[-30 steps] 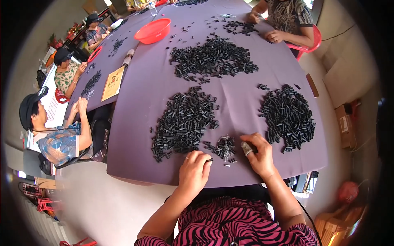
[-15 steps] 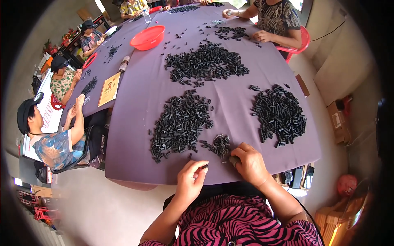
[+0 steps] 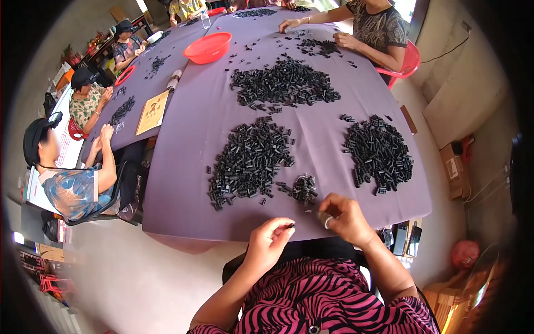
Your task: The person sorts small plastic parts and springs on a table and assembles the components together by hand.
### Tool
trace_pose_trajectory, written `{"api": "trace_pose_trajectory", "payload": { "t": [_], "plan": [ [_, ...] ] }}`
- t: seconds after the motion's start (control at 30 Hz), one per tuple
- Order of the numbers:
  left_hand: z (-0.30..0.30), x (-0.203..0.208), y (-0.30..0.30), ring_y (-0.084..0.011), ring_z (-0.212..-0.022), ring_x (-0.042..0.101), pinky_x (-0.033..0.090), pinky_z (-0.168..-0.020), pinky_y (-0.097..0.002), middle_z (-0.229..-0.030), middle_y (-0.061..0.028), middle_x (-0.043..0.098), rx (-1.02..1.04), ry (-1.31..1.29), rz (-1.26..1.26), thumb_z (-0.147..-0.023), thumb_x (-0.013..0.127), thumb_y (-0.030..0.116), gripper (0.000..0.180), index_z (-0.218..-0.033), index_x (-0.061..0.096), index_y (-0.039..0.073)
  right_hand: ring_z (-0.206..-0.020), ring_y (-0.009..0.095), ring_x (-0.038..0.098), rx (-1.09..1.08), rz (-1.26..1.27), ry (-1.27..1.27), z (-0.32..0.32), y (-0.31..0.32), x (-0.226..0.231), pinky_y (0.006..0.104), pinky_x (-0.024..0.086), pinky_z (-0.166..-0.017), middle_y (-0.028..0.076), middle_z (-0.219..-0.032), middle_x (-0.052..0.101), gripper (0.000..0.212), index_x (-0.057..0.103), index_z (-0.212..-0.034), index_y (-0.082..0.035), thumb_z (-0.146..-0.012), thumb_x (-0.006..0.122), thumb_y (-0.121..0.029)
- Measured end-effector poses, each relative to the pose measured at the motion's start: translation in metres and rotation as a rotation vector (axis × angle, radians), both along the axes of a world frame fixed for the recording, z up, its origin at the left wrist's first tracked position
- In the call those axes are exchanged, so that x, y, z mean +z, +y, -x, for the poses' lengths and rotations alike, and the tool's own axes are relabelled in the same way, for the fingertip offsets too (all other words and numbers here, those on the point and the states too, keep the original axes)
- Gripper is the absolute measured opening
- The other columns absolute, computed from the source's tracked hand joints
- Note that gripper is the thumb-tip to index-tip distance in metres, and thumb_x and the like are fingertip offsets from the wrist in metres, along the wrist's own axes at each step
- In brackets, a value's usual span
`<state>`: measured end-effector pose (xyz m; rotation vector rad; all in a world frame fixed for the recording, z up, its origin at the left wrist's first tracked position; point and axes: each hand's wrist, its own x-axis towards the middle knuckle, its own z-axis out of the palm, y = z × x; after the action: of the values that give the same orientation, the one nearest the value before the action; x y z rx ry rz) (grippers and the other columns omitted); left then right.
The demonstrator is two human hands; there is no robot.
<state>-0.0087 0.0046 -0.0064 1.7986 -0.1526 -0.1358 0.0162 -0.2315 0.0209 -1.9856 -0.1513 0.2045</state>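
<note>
My left hand is at the table's near edge, pinching a small black cylindrical part between thumb and fingertips. My right hand hovers just to its right, fingers curled together, with a pale band on one finger. Whatever its fingertips hold is too small to make out. Close beyond both hands lies a little heap of small shiny, clear-looking pieces mixed with dark ones. Larger piles of black cylindrical parts spread out to the left, to the right and farther back.
A purple cloth covers the long table. Farther off stand a red basin and a clear bottle; a yellowish booklet lies at left. Co-workers sit along the left side, the far end and the far right, handling similar parts.
My right hand has drawn back from the little shiny heap, its fingers lifted. My left hand has shifted slightly right, still with the black part. The far-right co-worker's hand has come down to the table.
</note>
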Motion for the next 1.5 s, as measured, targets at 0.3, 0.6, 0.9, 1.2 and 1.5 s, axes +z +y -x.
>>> {"api": "trace_pose_trajectory", "payload": {
  "t": [0.3,0.6,0.9,1.2,1.5],
  "plan": [
    [0.003,0.013,-0.008,-0.009,-0.087,0.066,0.054,-0.078,-0.0236,-0.1,-0.0065,0.071,-0.146,0.26,0.344,-0.097,0.065,0.0,0.017,-0.114,0.066,-0.004,-0.089,0.013,0.065,0.111,-0.634,0.211,0.013,0.009,0.003,0.0275,0.054,-0.082,0.005,-0.101,0.065,0.026,0.064,-0.108,0.004,-0.086,0.057,0.016],
    [0.011,0.005,-0.009,-0.0048,-0.082,0.063,0.051,-0.072,-0.0213,-0.095,-0.0016,0.071,-0.124,0.176,0.331,-0.096,0.068,0.004,0.016,-0.111,0.069,-0.002,-0.096,0.014,0.065,0.133,-0.601,0.2,0.021,0.011,0.003,0.0282,0.053,-0.085,0.005,-0.104,0.064,0.025,0.066,-0.108,0.004,-0.087,0.057,0.015],
    [0.013,0.014,-0.005,-0.0032,-0.07,0.058,0.049,-0.064,-0.0221,-0.083,-0.0004,0.069,-0.236,0.313,0.079,-0.095,0.07,0.007,0.016,-0.106,0.068,-0.004,-0.092,0.025,0.068,0.272,-0.124,-0.055,0.027,0.012,0.013,0.0316,0.053,-0.083,0.01,-0.095,0.067,0.022,0.07,-0.1,0.0,-0.082,0.064,0.012],
    [0.016,0.012,0.0,-0.0049,-0.067,0.057,0.048,-0.062,-0.0216,-0.083,-0.0012,0.07,-0.332,0.487,0.317,-0.095,0.069,0.008,0.012,-0.102,0.07,-0.002,-0.096,0.015,0.064,0.266,-0.453,0.261,0.033,0.012,0.007,0.0276,0.05,-0.088,0.006,-0.098,0.064,0.026,0.07,-0.102,0.003,-0.083,0.06,0.017],
    [0.023,-0.011,0.002,-0.0097,-0.072,0.059,0.047,-0.067,-0.0228,-0.093,-0.0076,0.071,-0.178,0.659,0.855,-0.098,0.065,0.009,0.018,-0.113,0.068,0.0,-0.104,0.019,0.063,0.143,-0.569,0.099,0.048,0.031,-0.007,0.03,0.049,-0.095,0.008,-0.112,0.063,0.028,0.072,-0.119,-0.001,-0.092,0.065,0.005]
  ]
}}
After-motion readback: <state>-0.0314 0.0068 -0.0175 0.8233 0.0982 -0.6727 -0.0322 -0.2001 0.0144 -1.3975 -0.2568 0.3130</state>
